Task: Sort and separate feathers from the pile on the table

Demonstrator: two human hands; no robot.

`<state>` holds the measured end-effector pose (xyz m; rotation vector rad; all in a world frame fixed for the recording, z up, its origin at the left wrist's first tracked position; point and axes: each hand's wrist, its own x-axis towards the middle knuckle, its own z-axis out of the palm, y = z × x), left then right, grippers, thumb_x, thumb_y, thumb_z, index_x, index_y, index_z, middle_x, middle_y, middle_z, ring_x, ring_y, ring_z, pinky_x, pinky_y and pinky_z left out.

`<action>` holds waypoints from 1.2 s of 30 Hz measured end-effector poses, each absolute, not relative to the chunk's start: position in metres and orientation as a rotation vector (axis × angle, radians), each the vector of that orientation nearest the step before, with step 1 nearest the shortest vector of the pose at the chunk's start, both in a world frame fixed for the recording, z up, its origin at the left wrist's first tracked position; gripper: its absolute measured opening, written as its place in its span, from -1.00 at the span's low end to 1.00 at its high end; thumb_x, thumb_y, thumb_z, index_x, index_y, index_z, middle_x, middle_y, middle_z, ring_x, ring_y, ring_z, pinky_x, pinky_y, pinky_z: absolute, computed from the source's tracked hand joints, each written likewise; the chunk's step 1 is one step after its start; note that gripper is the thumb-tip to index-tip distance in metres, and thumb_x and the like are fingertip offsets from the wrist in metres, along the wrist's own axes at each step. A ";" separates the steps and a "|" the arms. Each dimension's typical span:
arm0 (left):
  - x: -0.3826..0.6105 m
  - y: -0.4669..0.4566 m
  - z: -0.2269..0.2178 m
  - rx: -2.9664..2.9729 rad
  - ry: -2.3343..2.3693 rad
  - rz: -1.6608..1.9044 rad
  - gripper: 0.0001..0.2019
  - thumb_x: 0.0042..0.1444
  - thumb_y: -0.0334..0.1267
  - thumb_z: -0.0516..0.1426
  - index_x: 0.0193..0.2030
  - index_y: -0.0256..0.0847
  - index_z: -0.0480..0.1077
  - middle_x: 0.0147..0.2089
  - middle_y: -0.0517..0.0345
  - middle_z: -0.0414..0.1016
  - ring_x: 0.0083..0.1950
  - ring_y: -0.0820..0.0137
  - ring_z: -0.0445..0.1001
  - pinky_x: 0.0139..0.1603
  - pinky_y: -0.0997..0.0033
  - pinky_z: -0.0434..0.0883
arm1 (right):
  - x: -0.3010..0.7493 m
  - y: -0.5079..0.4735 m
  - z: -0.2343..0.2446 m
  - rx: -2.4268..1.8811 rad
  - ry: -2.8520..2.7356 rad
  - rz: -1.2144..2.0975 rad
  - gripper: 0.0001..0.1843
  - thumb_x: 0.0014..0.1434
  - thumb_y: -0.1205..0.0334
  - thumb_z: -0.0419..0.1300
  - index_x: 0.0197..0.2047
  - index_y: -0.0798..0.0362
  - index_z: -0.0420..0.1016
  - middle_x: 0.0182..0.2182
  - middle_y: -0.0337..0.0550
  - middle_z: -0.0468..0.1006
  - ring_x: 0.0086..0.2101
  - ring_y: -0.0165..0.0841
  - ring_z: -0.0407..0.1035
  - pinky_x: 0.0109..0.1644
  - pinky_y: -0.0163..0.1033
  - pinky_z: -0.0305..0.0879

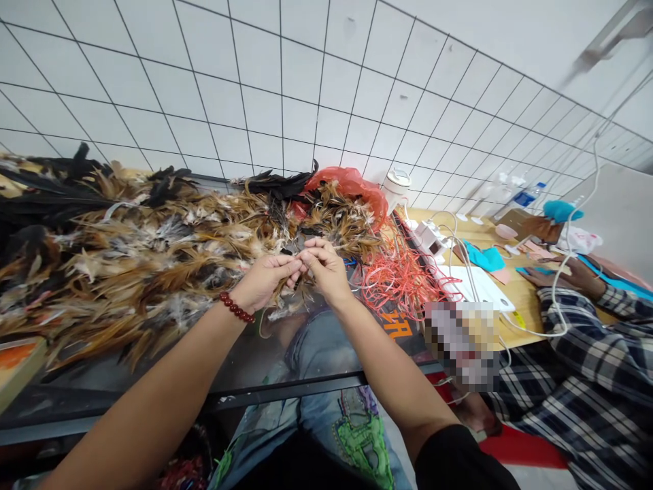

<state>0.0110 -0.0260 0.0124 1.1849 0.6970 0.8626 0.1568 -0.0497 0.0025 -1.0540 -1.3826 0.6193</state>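
My left hand (pixel 268 278) and my right hand (pixel 324 267) meet over the near edge of a big heap of brown, black and white feathers (pixel 153 258) on a glass-topped table (pixel 245 367). Both hands are closed in a pinch, fingertips touching each other around a small bunch of feathers (pixel 300 257). A dark red bead bracelet (pixel 236 307) sits on my left wrist. The exact piece between the fingers is too small to make out clearly.
A tangle of red rubber bands (pixel 403 275) lies right of my hands, with a red plastic bag (pixel 352 185) behind. A person in a plaid shirt (pixel 586 381) leans on the wooden desk (pixel 520 286) at right, among white cables, a power strip (pixel 433 241) and bottles (pixel 525 196).
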 end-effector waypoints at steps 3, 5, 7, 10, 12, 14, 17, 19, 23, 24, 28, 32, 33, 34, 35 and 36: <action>0.012 -0.024 0.013 1.137 0.752 1.038 -0.79 -0.12 -0.19 0.35 -0.47 -0.33 0.54 -0.59 0.16 0.36 -0.55 0.54 0.29 -0.51 0.55 0.27 | 0.170 -0.047 0.003 -1.214 -1.473 0.445 -0.79 0.22 0.15 0.15 -0.36 0.02 0.57 -0.31 -0.17 0.51 -0.19 -0.37 0.39 0.01 -0.25 0.27; 0.011 -0.022 0.014 1.060 0.754 1.159 -0.79 -0.13 -0.19 0.35 -0.47 -0.33 0.53 -0.57 0.18 0.35 -0.54 0.55 0.28 -0.50 0.55 0.29 | 0.181 -0.046 0.001 -1.459 -1.592 0.352 -0.82 0.19 0.18 0.17 -0.37 0.01 0.57 -0.35 -0.17 0.54 -0.25 -0.36 0.39 -0.08 -0.26 0.26; 0.010 -0.019 0.015 0.970 0.748 1.261 -0.79 -0.12 -0.20 0.35 -0.48 -0.32 0.51 -0.57 0.19 0.34 -0.55 0.56 0.26 -0.50 0.54 0.30 | 0.190 -0.046 -0.001 -1.754 -1.749 0.348 -0.87 0.13 0.20 0.22 -0.38 0.00 0.57 -0.36 -0.15 0.56 -0.29 -0.33 0.41 -0.18 -0.27 0.24; 0.008 -0.015 0.013 0.854 0.753 1.326 -0.79 -0.10 -0.21 0.34 -0.47 -0.33 0.49 -0.58 0.22 0.31 -0.56 0.57 0.24 -0.52 0.55 0.31 | 0.197 -0.048 -0.002 -2.027 -1.870 0.412 -0.88 0.08 0.14 0.25 -0.37 -0.03 0.58 -0.41 -0.15 0.59 -0.35 -0.32 0.43 -0.31 -0.30 0.18; 0.006 -0.013 0.012 0.795 0.749 1.332 -0.81 -0.09 -0.24 0.33 -0.46 -0.33 0.47 -0.57 0.23 0.29 -0.56 0.58 0.23 -0.52 0.56 0.32 | 0.198 -0.049 0.000 -2.066 -1.865 0.417 -0.85 0.08 0.10 0.24 -0.35 -0.03 0.59 -0.41 -0.14 0.60 -0.37 -0.32 0.44 -0.35 -0.30 0.15; 0.005 -0.011 0.012 0.752 0.737 1.334 -0.82 -0.06 -0.26 0.33 -0.45 -0.33 0.46 -0.57 0.24 0.29 -0.56 0.59 0.23 -0.52 0.57 0.32 | 0.197 -0.051 0.004 -2.053 -1.854 0.396 -0.83 0.10 0.09 0.21 -0.34 -0.04 0.60 -0.41 -0.14 0.61 -0.36 -0.32 0.45 -0.36 -0.31 0.14; 0.002 -0.009 0.012 0.714 0.724 1.365 -0.82 -0.03 -0.27 0.32 -0.45 -0.33 0.44 -0.56 0.25 0.27 -0.56 0.59 0.22 -0.52 0.58 0.32 | 0.195 -0.054 0.007 -2.040 -1.908 0.404 -0.85 0.09 0.15 0.20 -0.36 -0.04 0.60 -0.41 -0.14 0.61 -0.36 -0.31 0.45 -0.35 -0.31 0.14; 0.001 -0.008 0.013 0.708 0.711 1.401 -0.81 -0.03 -0.26 0.32 -0.45 -0.32 0.43 -0.56 0.25 0.26 -0.56 0.60 0.22 -0.53 0.58 0.32 | 0.195 -0.054 0.008 -2.048 -1.973 0.436 -0.87 0.07 0.21 0.20 -0.39 -0.03 0.59 -0.43 -0.13 0.61 -0.39 -0.31 0.44 -0.35 -0.30 0.14; 0.001 -0.006 0.013 0.712 0.700 1.416 -0.80 -0.04 -0.25 0.33 -0.45 -0.31 0.43 -0.56 0.26 0.25 -0.56 0.60 0.22 -0.53 0.59 0.31 | 0.200 -0.050 0.004 -1.976 -1.914 0.341 -0.83 0.13 0.28 0.12 -0.36 0.02 0.56 -0.37 -0.11 0.58 -0.36 -0.32 0.41 -0.30 -0.30 0.18; 0.001 -0.006 0.013 0.705 0.703 1.413 -0.81 -0.03 -0.26 0.33 -0.45 -0.30 0.43 -0.56 0.26 0.25 -0.56 0.60 0.21 -0.53 0.59 0.31 | 0.201 -0.049 0.002 -1.943 -1.865 0.299 -0.84 0.14 0.28 0.12 -0.33 0.02 0.55 -0.34 -0.11 0.58 -0.34 -0.33 0.40 -0.27 -0.30 0.19; -0.002 -0.006 0.017 0.682 0.713 1.463 -0.85 0.02 -0.30 0.28 -0.45 -0.31 0.43 -0.56 0.26 0.25 -0.57 0.60 0.21 -0.53 0.58 0.31 | 0.192 -0.050 -0.001 -1.723 -1.837 0.193 -0.87 0.16 0.26 0.16 -0.25 0.02 0.52 -0.27 -0.15 0.52 -0.26 -0.35 0.38 -0.14 -0.28 0.23; -0.007 -0.003 0.022 0.710 0.720 1.554 -0.87 0.06 -0.31 0.24 -0.45 -0.30 0.44 -0.55 0.26 0.26 -0.56 0.59 0.22 -0.51 0.57 0.30 | 0.169 -0.059 -0.004 -1.427 -2.110 0.206 -0.84 0.20 0.17 0.16 -0.21 -0.01 0.54 -0.31 -0.17 0.48 -0.22 -0.34 0.35 -0.10 -0.27 0.20; -0.008 -0.002 0.022 0.716 0.722 1.565 -0.87 0.06 -0.31 0.24 -0.45 -0.30 0.44 -0.55 0.26 0.26 -0.56 0.59 0.22 -0.51 0.57 0.30 | 0.164 -0.062 -0.005 -1.375 -2.173 0.214 -0.84 0.21 0.19 0.15 -0.20 -0.02 0.55 -0.30 -0.17 0.47 -0.21 -0.33 0.35 -0.09 -0.26 0.19; -0.009 -0.002 0.022 0.721 0.723 1.573 -0.86 0.06 -0.30 0.25 -0.45 -0.29 0.44 -0.55 0.26 0.26 -0.56 0.60 0.22 -0.50 0.57 0.30 | 0.158 -0.064 -0.006 -1.339 -2.225 0.222 -0.83 0.22 0.21 0.14 -0.18 -0.03 0.55 -0.30 -0.17 0.48 -0.21 -0.34 0.35 -0.09 -0.26 0.18; -0.009 -0.001 0.022 0.724 0.725 1.576 -0.86 0.05 -0.29 0.26 -0.45 -0.29 0.44 -0.55 0.27 0.27 -0.56 0.60 0.22 -0.50 0.57 0.30 | 0.153 -0.066 -0.007 -1.319 -2.258 0.229 -0.83 0.22 0.21 0.13 -0.18 -0.03 0.55 -0.29 -0.17 0.48 -0.21 -0.34 0.34 -0.09 -0.25 0.18; -0.009 -0.001 0.022 0.726 0.723 1.577 -0.85 0.04 -0.28 0.27 -0.45 -0.29 0.44 -0.55 0.27 0.27 -0.56 0.60 0.21 -0.50 0.57 0.30 | 0.149 -0.067 -0.007 -1.313 -2.277 0.234 -0.83 0.22 0.17 0.14 -0.20 -0.02 0.55 -0.29 -0.17 0.48 -0.21 -0.34 0.34 -0.09 -0.25 0.18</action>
